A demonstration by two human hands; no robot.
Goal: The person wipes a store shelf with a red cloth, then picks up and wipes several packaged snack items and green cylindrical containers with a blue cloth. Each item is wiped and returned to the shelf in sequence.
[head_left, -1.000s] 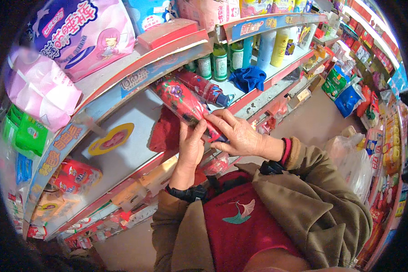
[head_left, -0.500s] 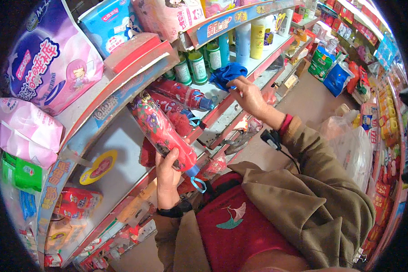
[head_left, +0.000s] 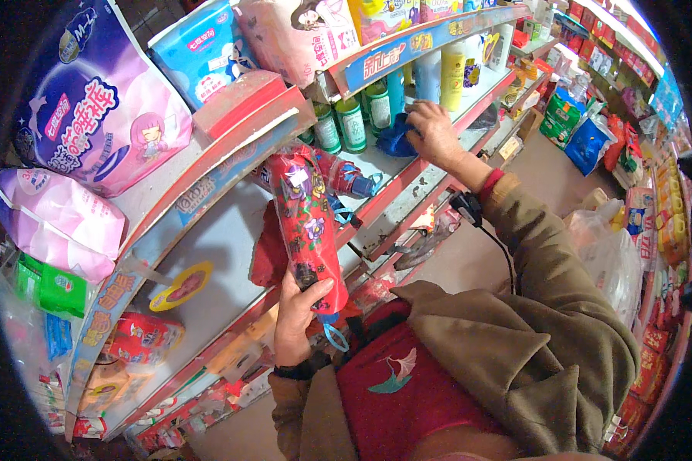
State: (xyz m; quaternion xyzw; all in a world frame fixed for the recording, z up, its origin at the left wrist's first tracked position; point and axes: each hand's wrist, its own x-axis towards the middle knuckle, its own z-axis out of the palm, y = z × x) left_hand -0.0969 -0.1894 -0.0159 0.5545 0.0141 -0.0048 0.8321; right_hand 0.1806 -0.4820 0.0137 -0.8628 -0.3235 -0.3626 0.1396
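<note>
My left hand (head_left: 300, 311) is closed round the lower end of a red flower-patterned folded umbrella (head_left: 309, 211) in a clear sleeve. A light-blue wrist loop hangs from its blue end. Out over the shelf (head_left: 407, 178), my right hand (head_left: 438, 138) grips a crumpled dark-blue cloth (head_left: 396, 138) that touches the shelf surface. Its fingertips are partly hidden by the cloth. Behind the held umbrella, another red umbrella with a blue end (head_left: 354, 183) lies on the shelf, partly covered. Green cans (head_left: 352, 127) stand close to the cloth.
Blue and yellow bottles (head_left: 454, 73) stand behind my right hand. Above, an upper shelf edge (head_left: 284, 127) juts out, bearing large packs (head_left: 108, 107). A red cloth-like thing (head_left: 267, 250) hangs beside the held umbrella. Bagged goods (head_left: 584, 138) sit on the floor at right.
The umbrella in my left hand has swung more upright, its top shifting right. My right hand has moved with the blue cloth, deeper over the shelf toward the bottles. The whole view has shifted slightly.
</note>
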